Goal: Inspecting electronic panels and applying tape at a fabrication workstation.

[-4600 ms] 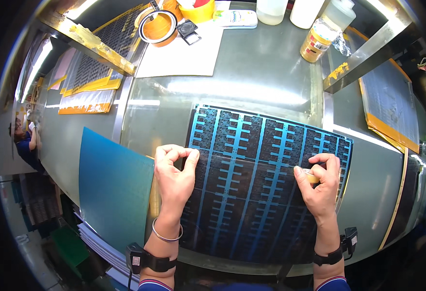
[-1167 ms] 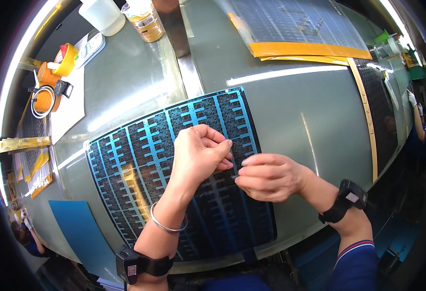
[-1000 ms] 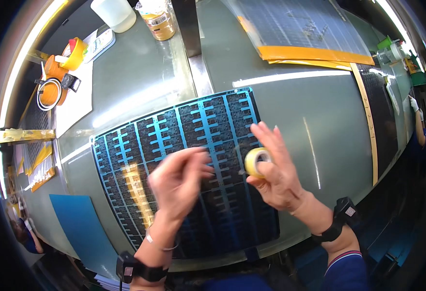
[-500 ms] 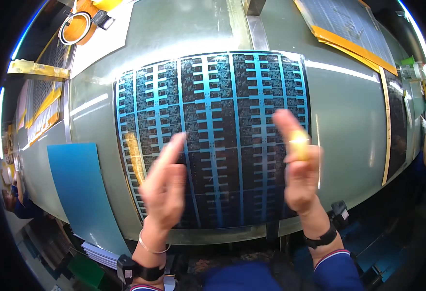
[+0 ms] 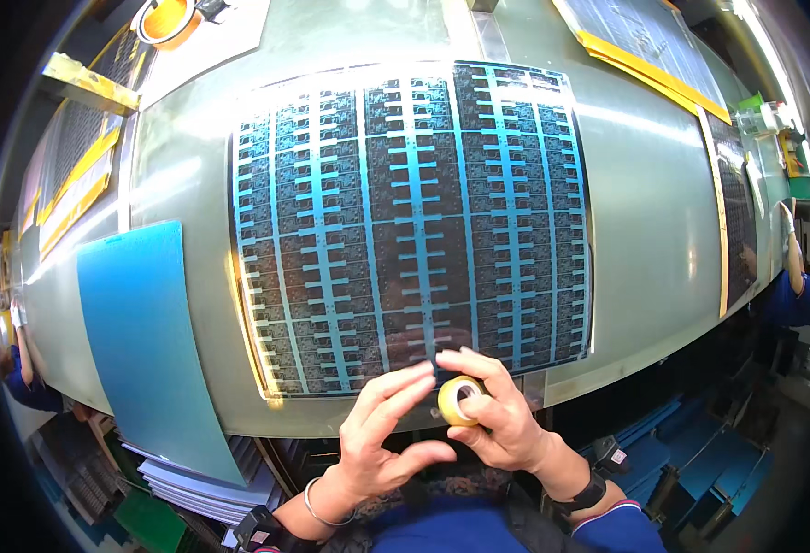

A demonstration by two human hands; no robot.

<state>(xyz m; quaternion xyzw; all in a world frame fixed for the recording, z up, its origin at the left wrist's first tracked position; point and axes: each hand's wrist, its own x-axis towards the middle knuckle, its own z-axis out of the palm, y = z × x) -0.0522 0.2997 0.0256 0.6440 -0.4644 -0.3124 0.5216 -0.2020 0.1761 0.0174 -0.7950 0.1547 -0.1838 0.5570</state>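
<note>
I look down on a large blue-and-black circuit sheet [image 5: 410, 221] lying flat on a grey-green worktable [image 5: 645, 212]. I place everything else by that sheet.

At the sheet's near edge, about midway along it, my two hands meet. My right hand [image 5: 502, 419] has a small roll of yellow tape [image 5: 460, 399] pinched between thumb and fingers, its open core facing the camera. The roll sits just over the sheet's near edge, touching or almost touching it; I cannot tell which. My left hand [image 5: 382, 438] is half closed just left of the roll, its fingers stretched toward it and the thumb curled under. The fingertips come right up to the roll, but I cannot tell whether they grip a tape end or anything else. A thin bangle rings the left wrist and a dark band the right.

To the left of the sheet, a plain blue sheet [image 5: 147, 341] lies on the table, its near end hanging past the table edge. Beyond the sheet's far left corner sits a larger orange tape roll [image 5: 167, 18]. Beyond its far right corner, another dark panel with a yellow border [image 5: 645, 46] lies at an angle. At the far right of the table another person's blue sleeve [image 5: 797, 295] shows.
</note>
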